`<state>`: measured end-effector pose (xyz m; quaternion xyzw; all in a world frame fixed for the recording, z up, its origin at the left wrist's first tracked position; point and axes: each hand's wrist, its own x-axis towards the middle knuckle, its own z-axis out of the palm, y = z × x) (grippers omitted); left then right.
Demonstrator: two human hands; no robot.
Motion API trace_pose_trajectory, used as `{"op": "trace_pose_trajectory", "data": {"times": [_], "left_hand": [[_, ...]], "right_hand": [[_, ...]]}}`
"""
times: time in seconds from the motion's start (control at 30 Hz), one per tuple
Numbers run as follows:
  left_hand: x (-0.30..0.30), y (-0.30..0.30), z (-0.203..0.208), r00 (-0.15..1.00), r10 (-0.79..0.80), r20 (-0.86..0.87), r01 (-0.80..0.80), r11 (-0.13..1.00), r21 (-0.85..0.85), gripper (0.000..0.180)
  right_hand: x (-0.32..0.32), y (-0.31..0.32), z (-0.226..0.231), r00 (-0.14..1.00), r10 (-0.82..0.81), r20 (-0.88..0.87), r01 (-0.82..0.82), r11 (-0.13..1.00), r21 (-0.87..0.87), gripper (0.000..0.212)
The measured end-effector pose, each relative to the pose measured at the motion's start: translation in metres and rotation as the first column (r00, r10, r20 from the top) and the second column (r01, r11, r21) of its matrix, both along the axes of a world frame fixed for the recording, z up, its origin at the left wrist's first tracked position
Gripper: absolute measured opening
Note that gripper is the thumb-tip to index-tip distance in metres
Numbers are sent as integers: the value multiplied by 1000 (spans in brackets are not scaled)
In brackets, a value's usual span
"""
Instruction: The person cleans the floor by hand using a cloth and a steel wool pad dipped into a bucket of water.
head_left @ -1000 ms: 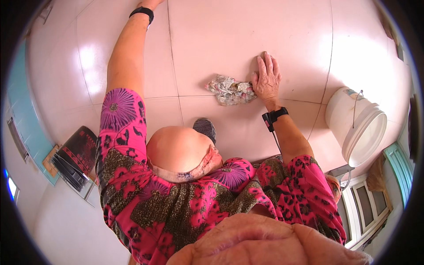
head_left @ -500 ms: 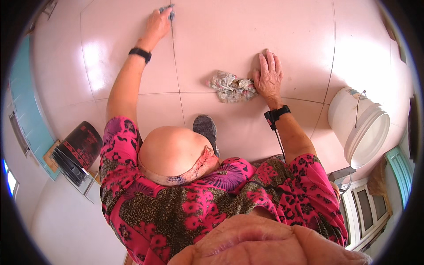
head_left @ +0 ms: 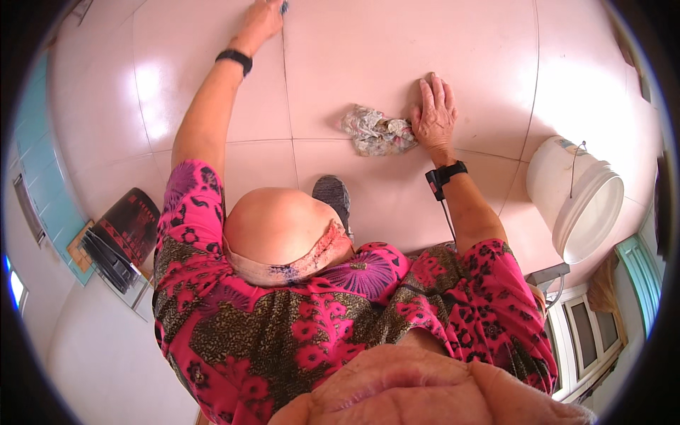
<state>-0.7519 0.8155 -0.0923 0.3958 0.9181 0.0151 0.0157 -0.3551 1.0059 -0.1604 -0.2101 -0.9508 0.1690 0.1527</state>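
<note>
At the top edge of the head view my left hand (head_left: 260,27) is stretched far forward to the floor, closed on a small grey-blue piece (head_left: 284,8) whose kind I cannot make out. It sits beside a dark tile joint, and the picture's edge cuts off part of the hand. My right hand (head_left: 434,119) lies flat on the tiles, fingers straight and a little apart. Close against its thumb side is a crumpled, pale patterned cloth (head_left: 377,132), which the hand does not grasp.
Pink glossy tiles (head_left: 340,64) make up the floor. A white bucket (head_left: 567,188) with a wire handle lies tipped at the right. On the left stands a black and red bin (head_left: 131,225). My bare knee (head_left: 280,230) and one grey shoe (head_left: 331,198) are below the cloth.
My left hand has moved farther forward and slightly right, still holding the grey-blue piece. My right hand stays flat beside the cloth; the whole view has shifted slightly.
</note>
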Motion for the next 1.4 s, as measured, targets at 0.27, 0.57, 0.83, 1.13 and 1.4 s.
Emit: {"op": "trace_pose_trajectory", "data": {"times": [0.27, 0.57, 0.83, 1.13, 1.4], "left_hand": [[101, -78, -53, 999, -32, 31, 24, 976, 217, 41], [-20, -14, -36, 994, -86, -71, 93, 990, 109, 35], [18, -59, -64, 992, -125, -21, 126, 991, 42, 49], [144, -100, -75, 998, -54, 8, 51, 974, 221, 43], [46, -23, -42, 979, -147, -142, 165, 979, 123, 23]], "right_hand": [[0, 10, 3, 1000, -14, 26, 14, 1000, 1, 55], [2, 3, -14, 999, 8, -40, -8, 1000, 8, 57], [-8, 12, -18, 997, 23, -70, -20, 999, 42, 56], [9, 6, -24, 999, 6, -48, -4, 999, 54, 54], [7, 4, -49, 994, 30, -102, -23, 997, 70, 53]]}}
